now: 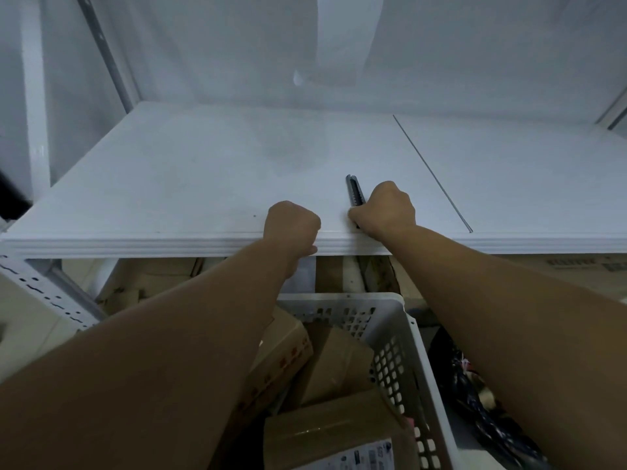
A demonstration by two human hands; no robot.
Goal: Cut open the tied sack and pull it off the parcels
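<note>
My right hand (385, 210) rests on a white shelf (203, 171) near its front edge, closed around the handle of a dark utility knife (354, 191) whose ridged body points away from me. My left hand (291, 225) is a closed fist on the shelf's front lip, with nothing visible in it. Below the shelf stands a white perforated plastic basket (400, 351) with several brown cardboard parcels (332, 432) in it. No tied sack shows clearly in this view.
A seam (431, 171) runs across the shelf on the right. White slotted shelf uprights (44, 290) stand at the left. Cardboard boxes (152, 276) lie under the shelf. A dark crumpled plastic bag (488, 401) lies on the floor to the right of the basket.
</note>
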